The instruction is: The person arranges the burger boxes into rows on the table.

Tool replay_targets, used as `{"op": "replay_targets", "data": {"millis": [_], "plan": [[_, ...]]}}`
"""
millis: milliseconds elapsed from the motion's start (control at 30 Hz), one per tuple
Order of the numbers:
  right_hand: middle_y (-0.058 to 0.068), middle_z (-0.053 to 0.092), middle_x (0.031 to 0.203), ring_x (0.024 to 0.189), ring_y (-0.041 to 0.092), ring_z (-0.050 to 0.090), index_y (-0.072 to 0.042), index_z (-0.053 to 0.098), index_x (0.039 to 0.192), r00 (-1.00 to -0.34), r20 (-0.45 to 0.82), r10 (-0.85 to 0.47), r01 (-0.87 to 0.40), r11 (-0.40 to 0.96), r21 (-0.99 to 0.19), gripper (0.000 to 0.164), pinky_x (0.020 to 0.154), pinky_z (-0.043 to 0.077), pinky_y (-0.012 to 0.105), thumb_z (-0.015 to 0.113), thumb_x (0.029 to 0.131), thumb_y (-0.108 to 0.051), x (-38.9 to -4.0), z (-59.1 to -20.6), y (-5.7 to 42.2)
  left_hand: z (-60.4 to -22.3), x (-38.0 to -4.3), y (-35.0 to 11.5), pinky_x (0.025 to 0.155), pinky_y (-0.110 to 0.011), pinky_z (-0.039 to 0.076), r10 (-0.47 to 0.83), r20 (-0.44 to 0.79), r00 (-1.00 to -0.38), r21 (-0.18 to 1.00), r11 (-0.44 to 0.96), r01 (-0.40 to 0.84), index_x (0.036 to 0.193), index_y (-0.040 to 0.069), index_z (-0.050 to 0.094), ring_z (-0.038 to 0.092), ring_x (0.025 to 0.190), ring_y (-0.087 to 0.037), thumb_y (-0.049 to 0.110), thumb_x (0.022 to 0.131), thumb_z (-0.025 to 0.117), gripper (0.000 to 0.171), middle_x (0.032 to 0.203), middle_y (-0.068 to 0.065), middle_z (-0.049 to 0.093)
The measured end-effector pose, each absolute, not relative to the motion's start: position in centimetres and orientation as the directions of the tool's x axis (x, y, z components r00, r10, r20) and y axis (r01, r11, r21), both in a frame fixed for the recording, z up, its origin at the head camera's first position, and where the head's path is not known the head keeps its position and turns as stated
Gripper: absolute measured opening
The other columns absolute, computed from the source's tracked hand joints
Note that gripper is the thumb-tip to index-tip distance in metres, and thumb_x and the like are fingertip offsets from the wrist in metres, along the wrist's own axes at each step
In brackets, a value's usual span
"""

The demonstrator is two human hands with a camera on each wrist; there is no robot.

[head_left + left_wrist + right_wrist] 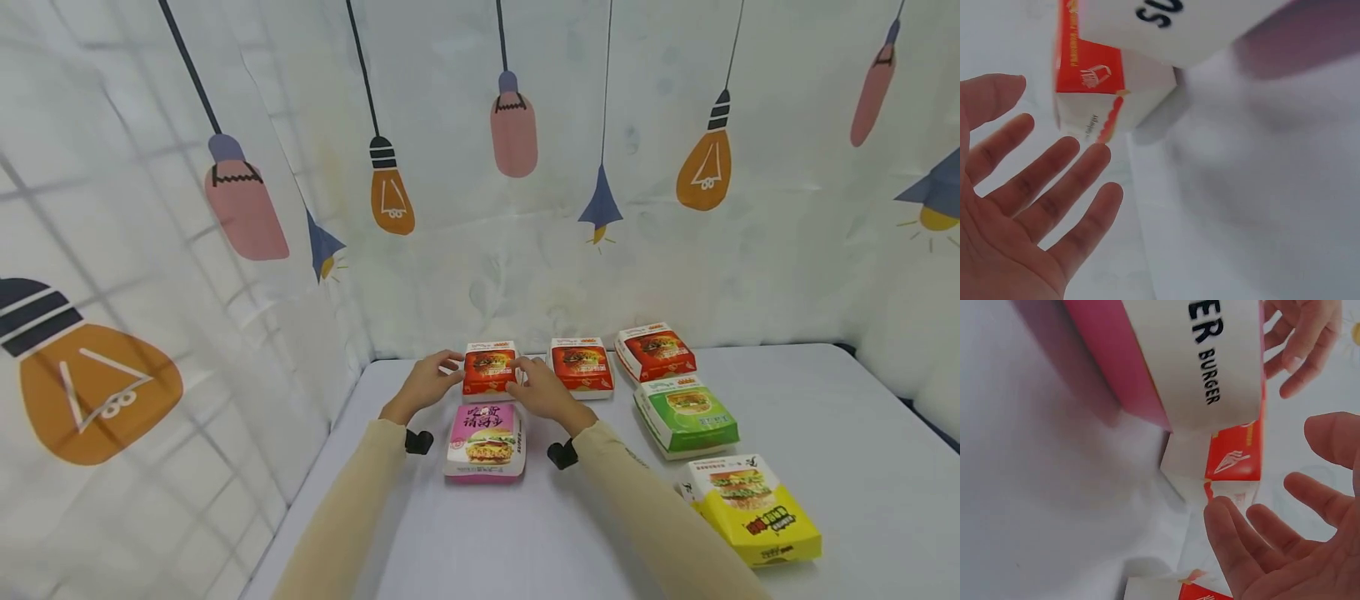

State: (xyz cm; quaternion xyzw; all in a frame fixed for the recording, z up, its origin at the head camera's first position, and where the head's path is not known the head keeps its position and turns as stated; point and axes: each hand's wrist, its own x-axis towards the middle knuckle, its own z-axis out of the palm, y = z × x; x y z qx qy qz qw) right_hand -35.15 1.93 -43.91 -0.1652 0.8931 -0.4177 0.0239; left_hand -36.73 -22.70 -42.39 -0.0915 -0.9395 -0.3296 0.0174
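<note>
A red burger box [489,372] lies between both hands at the back of the table. My left hand [429,383] is at its left side, and in the left wrist view the fingers [1063,209] are spread and nearly straight. On the other side, my right hand [546,392] has its thumb over the box's near right corner. The right wrist view shows those fingers [1229,534] loosely extended. Whether either hand touches the box, I cannot tell. Just in front of it lies a pink burger box [486,442], whose white lettered side [1207,375] fills the right wrist view's top.
A second red box [581,367] lies right of my right hand. Farther right, a tilted red box [656,352], a green box [686,414] and a yellow box [753,508] form a line towards the front. A printed curtain [450,283] hangs behind the white table [825,417].
</note>
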Motion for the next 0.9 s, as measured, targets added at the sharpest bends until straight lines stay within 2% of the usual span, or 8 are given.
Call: {"op": "replay_targets", "data": {"millis": [167,333,567,767,900], "plan": [[0.021,0.055,0.138,0.115,0.032,0.058,-0.013,0.053,0.145,-0.945,0.046,-0.324,-0.264,0.671,-0.693,0.047,0.101,0.05,0.053,0.062,0.102,-0.03,-35.8,-44.0,1.6,-42.8,-37.5,-22.4,0.091,-0.047,0.056,0.186,0.045,-0.981,0.6,0.781,0.176,0.14,0.017,0.059,0.066,0.112,-0.034,0.035,0.101,0.063,0.043,0.133,-0.016,0.066],[0.022,0.053,0.134,0.11,0.032,0.057,-0.014,0.05,0.145,-0.934,0.004,-0.357,-0.268,0.696,-0.666,0.047,0.099,0.05,0.054,0.062,0.102,-0.03,-36.0,-44.0,1.7,-43.0,-37.7,-22.3,0.091,-0.047,0.055,0.208,0.037,-0.978,0.587,0.787,0.189,0.141,0.017,0.058,0.066,0.113,-0.033,0.034,0.102,0.063,0.043,0.131,-0.018,0.067],[0.023,0.048,0.138,0.115,0.034,0.056,-0.015,0.048,0.147,-0.929,-0.01,-0.371,-0.266,0.684,-0.679,0.048,0.103,0.049,0.057,0.061,0.102,-0.029,-35.6,-43.9,1.4,-43.1,-37.6,-22.4,0.094,-0.049,0.055,0.198,0.027,-0.98,0.588,0.79,0.176,0.143,0.02,0.057,0.064,0.119,-0.034,0.035,0.102,0.062,0.044,0.134,-0.017,0.066],[0.025,0.044,0.146,0.125,0.037,0.054,-0.014,0.045,0.153,-0.925,-0.018,-0.38,-0.268,0.684,-0.678,0.05,0.107,0.045,0.06,0.055,0.105,-0.027,-35.5,-43.8,1.3,-43.2,-37.9,-22.4,0.094,-0.049,0.054,0.187,0.022,-0.982,0.579,0.799,0.165,0.141,0.02,0.057,0.063,0.118,-0.033,0.035,0.102,0.062,0.042,0.133,-0.017,0.066],[0.026,0.041,0.152,0.132,0.04,0.052,-0.014,0.047,0.152,-0.922,-0.015,-0.387,-0.288,0.711,-0.641,0.051,0.11,0.043,0.06,0.056,0.104,-0.027,-35.5,-43.6,1.3,-43.3,-38.1,-22.3,0.092,-0.048,0.054,0.192,0.019,-0.981,0.564,0.808,0.169,0.141,0.02,0.057,0.063,0.116,-0.032,0.036,0.102,0.061,0.042,0.133,-0.016,0.066]]}}
